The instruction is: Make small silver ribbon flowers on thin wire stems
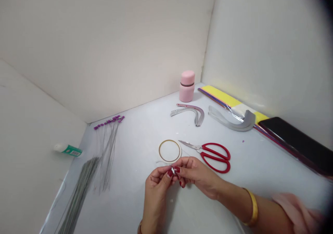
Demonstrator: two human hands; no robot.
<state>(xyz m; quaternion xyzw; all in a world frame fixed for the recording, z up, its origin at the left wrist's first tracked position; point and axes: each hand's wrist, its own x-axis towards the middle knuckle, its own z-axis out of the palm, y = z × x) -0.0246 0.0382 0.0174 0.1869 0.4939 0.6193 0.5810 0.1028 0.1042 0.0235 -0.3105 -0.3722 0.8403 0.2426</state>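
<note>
My left hand [156, 187] and my right hand [195, 173] meet above the white table [135, 136], fingertips pinched together on one small whitish piece [173, 170], too small to name. A thin strand of tape appears to trail from it toward the tape ring [170, 151] just behind my fingers. Red-handled scissors [210, 153] lie shut to the right of the ring, close to my right hand.
Thin wires with purple bead tips [109, 136] and a bundle of green wires [78, 192] lie at left, near a small glue bottle [68, 150]. At the back stand a pink jar [187, 86], curved strips [192, 111], coloured sheets [229, 102] and a dark phone [296, 142].
</note>
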